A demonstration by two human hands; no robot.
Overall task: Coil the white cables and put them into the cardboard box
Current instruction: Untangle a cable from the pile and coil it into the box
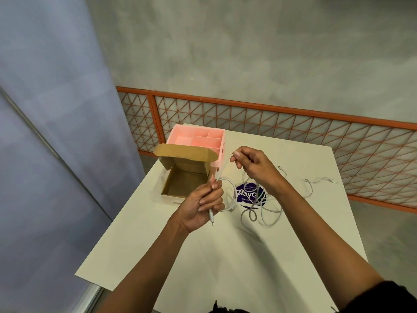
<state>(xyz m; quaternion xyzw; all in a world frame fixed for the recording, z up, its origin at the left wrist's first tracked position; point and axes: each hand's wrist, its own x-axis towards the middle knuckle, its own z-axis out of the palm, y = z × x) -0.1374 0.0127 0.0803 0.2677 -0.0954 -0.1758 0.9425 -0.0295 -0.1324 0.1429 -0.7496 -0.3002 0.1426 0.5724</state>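
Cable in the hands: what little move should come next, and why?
Probably the right hand should swing its pinched bit of cable down to the left hand, making one loop. The left hand grips the cable near its plug end, the right pinches it higher up, and much cable lies loose and tangled on the table. The box stands open.

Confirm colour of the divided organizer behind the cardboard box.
Plain pink, no pattern. The organizer shows clearly in the head view, the only view.
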